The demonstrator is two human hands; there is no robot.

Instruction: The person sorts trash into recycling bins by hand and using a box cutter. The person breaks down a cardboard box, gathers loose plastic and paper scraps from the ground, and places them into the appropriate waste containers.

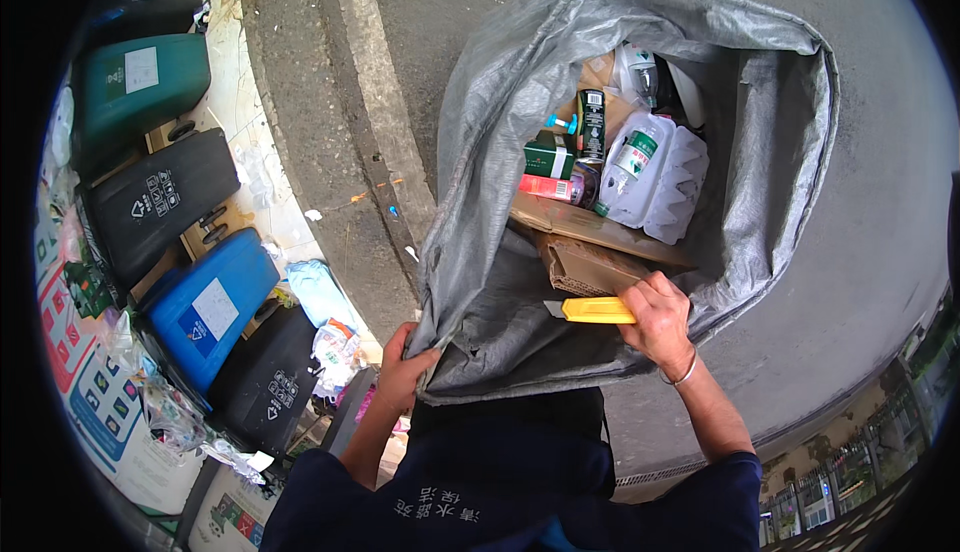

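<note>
A large grey woven sack [765, 169] stands wide open before me. My left hand [406, 366] grips the near left corner of its rim. My right hand [660, 319] holds a yellow utility knife [598, 310], its blade out and pointing left over the sack's mouth. Inside, just beyond the knife, lie folded corrugated cardboard pieces [592, 264]. Farther in are a pulp egg carton [679, 184] with a plastic bottle [634, 162] on it, another clear bottle [641, 75], a dark printed carton or can [592, 124], a green box [547, 156] and a red box [545, 186].
Wheeled bins stand in a row at the left: a green one [142, 94], black ones [161, 203] and a blue one [214, 304]. Plastic bags [334, 349] and litter lie beside them. A pale painted line [379, 79] crosses the asphalt beyond the tiled strip.
</note>
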